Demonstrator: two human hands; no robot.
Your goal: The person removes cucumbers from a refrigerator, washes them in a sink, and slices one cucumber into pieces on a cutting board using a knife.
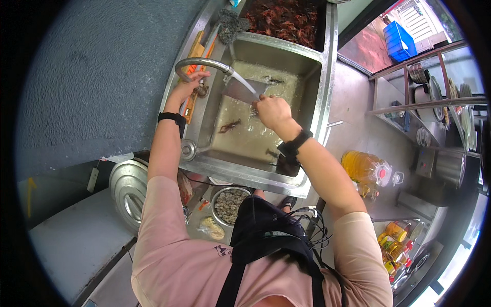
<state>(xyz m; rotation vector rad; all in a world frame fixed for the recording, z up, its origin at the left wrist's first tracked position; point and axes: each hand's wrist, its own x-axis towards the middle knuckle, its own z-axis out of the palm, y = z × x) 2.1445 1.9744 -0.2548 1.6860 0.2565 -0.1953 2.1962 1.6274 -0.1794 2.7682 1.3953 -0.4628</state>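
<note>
Water runs from a curved metal faucet (205, 61) into a stainless steel sink basin (264, 48). My left hand (190, 84) is at the faucet's base, its fingers around the fitting there. Over the basin, my right hand (274, 111) is closed, knuckles up, beside the stream. It grips what looks like a cleaver, whose flat grey blade (241, 88) points left under the stream; the handle is mostly hidden. Cloudy water covers the basin floor. A reddish-brown crayfish (230, 126) lies there, with a dark one (273, 80) near the far side.
Many red crayfish (284, 19) fill the far basin. A steel-wool scrubber (232, 26) and a wooden board (196, 50) sit on the left ledge. Below the sink stands a bowl of shellfish (232, 205). Oil jugs (360, 167) and a metal shelf (425, 105) are to the right.
</note>
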